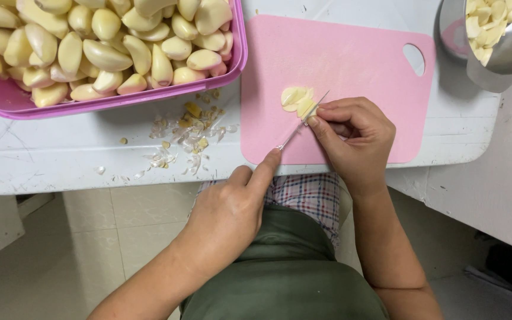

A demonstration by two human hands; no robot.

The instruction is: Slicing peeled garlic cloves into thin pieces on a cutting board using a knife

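One head-worn view — looking steeply down, close over the white table's (60, 160) near edge.

Cutting board (351, 65): plain soft pink, in the upper middle of the frame.
Garlic clove (297, 101) under my knife: pale creamy yellow.
Knife (303, 121): thin silver-grey blade.
Tub (149, 98) in the upper left: bright pink-purple, full of ivory-yellow peeled cloves.
Bowl (505, 59) in the upper right: shiny grey metal, with pale yellow pieces inside.
Table (60, 154): white, with grey scratches.
Peel scraps (191, 133): whitish and yellow-brown.
My apron (285, 266): olive green.
My shorts (309, 195): checked, white with red and blue lines.
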